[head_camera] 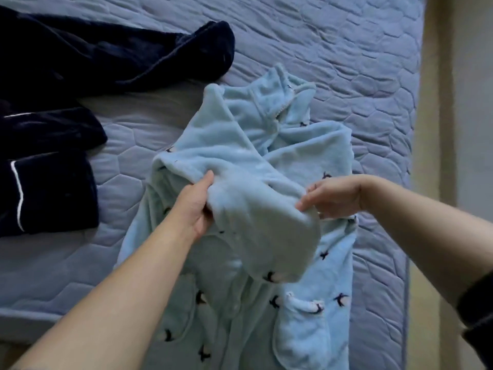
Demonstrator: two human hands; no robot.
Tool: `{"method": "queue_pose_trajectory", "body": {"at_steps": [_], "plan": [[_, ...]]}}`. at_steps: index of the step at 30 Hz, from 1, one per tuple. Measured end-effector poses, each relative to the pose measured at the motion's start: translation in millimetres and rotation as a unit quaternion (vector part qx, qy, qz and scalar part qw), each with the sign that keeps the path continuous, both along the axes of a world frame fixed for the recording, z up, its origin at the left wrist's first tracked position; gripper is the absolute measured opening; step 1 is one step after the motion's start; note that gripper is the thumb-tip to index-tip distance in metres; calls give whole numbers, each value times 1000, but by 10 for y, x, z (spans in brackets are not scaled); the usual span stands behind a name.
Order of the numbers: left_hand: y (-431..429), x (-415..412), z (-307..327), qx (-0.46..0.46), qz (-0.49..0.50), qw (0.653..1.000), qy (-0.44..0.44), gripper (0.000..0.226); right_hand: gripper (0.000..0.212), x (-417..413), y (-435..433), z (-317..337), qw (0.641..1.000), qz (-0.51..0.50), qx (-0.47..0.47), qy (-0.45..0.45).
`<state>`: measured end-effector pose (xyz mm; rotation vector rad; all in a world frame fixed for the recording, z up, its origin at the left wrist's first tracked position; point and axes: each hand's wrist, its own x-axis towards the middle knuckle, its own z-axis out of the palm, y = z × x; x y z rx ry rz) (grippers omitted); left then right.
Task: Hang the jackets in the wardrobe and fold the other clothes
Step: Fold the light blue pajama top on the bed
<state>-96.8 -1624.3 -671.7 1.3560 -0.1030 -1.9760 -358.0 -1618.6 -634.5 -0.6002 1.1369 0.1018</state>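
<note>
Nearest the camera, 2 bare forearms reached in from the bottom corners, the right one with a dark cuff pushed up at the frame's edge. Between them lay the lower part of a pale blue fleece printed with small dark birds, spread down the mattress with 1 pocket facing up. Further on, the left hand gripped a thick fold of the fleece, thumb on top and the other fingers curled out of sight beneath it. The right hand pinched the fold's opposite edge, fingers pressed together and bent onto the cloth. The fold was raised between the hands above the rest of the fleece. Beyond, the collar end lay crumpled on the mattress. Far left, navy clothes with white piping lay apart from the fleece.
</note>
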Motion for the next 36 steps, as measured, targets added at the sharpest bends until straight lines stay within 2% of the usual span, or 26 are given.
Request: {"method": "queue_pose_trajectory", "body": {"at_steps": [3, 5, 7, 9, 10, 11, 14, 15, 17, 20, 21, 24, 25, 27, 29, 30, 32, 34, 36], "plan": [[22, -47, 9, 11, 31, 999, -24, 34, 31, -101, 132, 17, 979, -196, -37, -38], [59, -47, 3, 16, -23, 997, -75, 35, 33, -145, 243, -50, 970, -235, -49, 48], [121, -14, -24, 34, -99, 989, -104, 39, 35, -179, 396, -120, 977, -142, -57, 146], [193, 48, -77, 55, -156, 981, -104, 40, 36, -214, 565, -209, 982, 14, -48, 183], [227, 76, -108, 53, -180, 976, -108, 37, 33, -228, 635, -244, 977, 55, -52, 198], [261, 99, -141, 45, -194, 973, -114, 31, 29, -241, 693, -288, 975, 49, -67, 207], [320, 120, -226, 12, -174, 977, -120, 19, 20, -222, 787, -356, 974, -127, -66, 175], [322, 126, -239, 2, -154, 981, -122, 21, 15, -236, 795, -361, 970, -144, -71, 181], [299, 126, -257, -12, -131, 984, -121, 27, 17, -310, 803, -324, 974, -106, -69, 188], [307, 103, -244, -9, -157, 978, -135, 28, 31, -422, 842, -188, 992, -22, 39, 118], [317, 98, -251, -4, -167, 975, -147, 26, 37, -439, 863, -178, 990, 22, 67, 119], [331, 118, -318, 37, -205, 957, -203, 24, 34, -434, 958, -268, 956, 162, 53, 238], [340, 131, -337, 63, -229, 944, -230, 25, 33, -441, 1000, -314, 936, 192, 28, 293], [374, 154, -340, 100, -310, 894, -308, 29, 38, -446, 1083, -399, 888, 202, -49, 411], [381, 208, -311, 63, -376, 826, -414, 36, 37, -385, 1122, -429, 841, 154, -136, 501], [358, 243, -288, 8, -392, 790, -472, 38, 33, -336, 1117, -436, 826, 128, -176, 520], [219, 312, -172, -104, -401, 721, -556, 39, 29, -197, 973, -432, 819, 97, -239, 513], [49, 357, -75, -154, -397, 689, -586, 36, 29, -14, 745, -423, 817, 96, -278, 496], [-102, 385, -47, -191, -388, 661, -613, 24, 28, 196, 517, -452, 813, 85, -305, 489]]}}
